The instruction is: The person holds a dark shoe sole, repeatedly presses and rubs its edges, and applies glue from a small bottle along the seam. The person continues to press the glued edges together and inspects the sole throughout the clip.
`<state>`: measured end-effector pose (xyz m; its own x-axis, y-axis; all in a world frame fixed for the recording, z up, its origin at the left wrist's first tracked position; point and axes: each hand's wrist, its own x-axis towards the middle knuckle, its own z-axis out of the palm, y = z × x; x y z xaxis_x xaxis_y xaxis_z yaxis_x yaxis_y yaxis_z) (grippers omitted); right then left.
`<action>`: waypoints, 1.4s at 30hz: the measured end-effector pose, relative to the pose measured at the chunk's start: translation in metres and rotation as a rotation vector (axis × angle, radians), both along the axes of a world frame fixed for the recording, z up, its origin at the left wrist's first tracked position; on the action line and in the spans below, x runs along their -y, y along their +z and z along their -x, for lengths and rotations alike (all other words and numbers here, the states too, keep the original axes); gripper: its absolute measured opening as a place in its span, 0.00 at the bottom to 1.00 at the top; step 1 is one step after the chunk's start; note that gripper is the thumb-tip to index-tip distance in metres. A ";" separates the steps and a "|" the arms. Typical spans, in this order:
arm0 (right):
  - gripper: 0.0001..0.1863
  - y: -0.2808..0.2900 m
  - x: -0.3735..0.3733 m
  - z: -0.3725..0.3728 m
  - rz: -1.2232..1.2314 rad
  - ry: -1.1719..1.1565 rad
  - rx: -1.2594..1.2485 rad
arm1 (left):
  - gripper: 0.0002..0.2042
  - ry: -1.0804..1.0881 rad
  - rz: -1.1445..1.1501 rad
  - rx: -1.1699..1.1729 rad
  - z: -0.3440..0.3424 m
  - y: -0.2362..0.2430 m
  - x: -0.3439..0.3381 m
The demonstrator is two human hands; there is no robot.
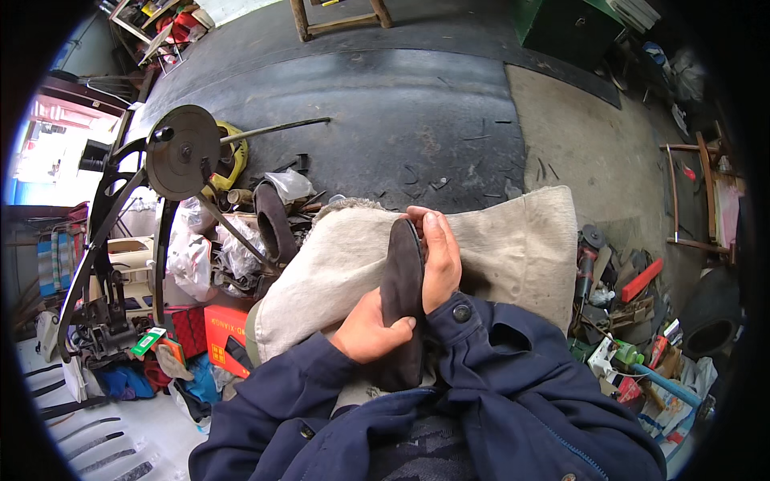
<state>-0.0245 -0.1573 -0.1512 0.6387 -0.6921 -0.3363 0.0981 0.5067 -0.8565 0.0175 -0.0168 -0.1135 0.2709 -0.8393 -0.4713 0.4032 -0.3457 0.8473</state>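
Note:
A dark cloth shoe (403, 276) stands on edge above my lap, its toe pointing away from me. My left hand (370, 327) is closed around its near part, with the thumb laid across it. Along the shoe's right side, my right hand (439, 260) rests flat with fingers stretched toward the toe; part of its fingers is hidden behind the shoe. Beneath both hands a beige cloth apron (505, 240) covers my knees. Another dark shoe (275, 223) sits to the left of my knees, its opening showing.
A black metal hand-crank machine (183, 152) with a round wheel rises at left. Plastic bags (191, 256) and a red-orange box (227, 338) lie near it. Tools and scraps (630, 289) pile up at right. Dark strips litter the black floor mat (401, 120); a green box (569, 30) stands beyond.

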 end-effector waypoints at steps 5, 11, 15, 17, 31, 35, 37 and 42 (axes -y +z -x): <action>0.19 -0.003 -0.001 -0.007 0.187 -0.046 -0.044 | 0.25 0.040 -0.039 0.048 -0.003 -0.007 0.004; 0.16 -0.003 -0.003 -0.004 -0.024 -0.029 0.065 | 0.22 0.104 0.028 -0.040 0.001 -0.003 -0.001; 0.17 -0.007 -0.005 -0.003 -0.050 -0.025 0.122 | 0.21 0.086 0.050 0.010 0.001 0.000 -0.003; 0.17 -0.010 -0.005 -0.004 0.017 -0.027 0.114 | 0.21 0.083 0.059 0.068 0.000 -0.002 -0.002; 0.15 -0.008 -0.004 -0.007 0.083 -0.018 0.059 | 0.25 0.130 0.030 -0.013 0.001 0.003 0.001; 0.15 -0.007 -0.005 -0.007 0.213 -0.035 0.030 | 0.23 0.111 0.045 0.022 0.001 0.000 0.001; 0.15 -0.007 -0.005 -0.008 0.338 -0.070 -0.016 | 0.22 0.130 0.033 0.007 0.002 -0.002 0.001; 0.14 -0.003 -0.003 -0.011 0.491 -0.122 -0.028 | 0.22 0.129 0.023 0.055 -0.001 -0.003 0.003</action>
<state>-0.0137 -0.1542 -0.1544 0.5388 -0.8419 0.0320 0.1049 0.0294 -0.9941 0.0189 -0.0203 -0.1165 0.4022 -0.8065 -0.4334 0.3953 -0.2740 0.8767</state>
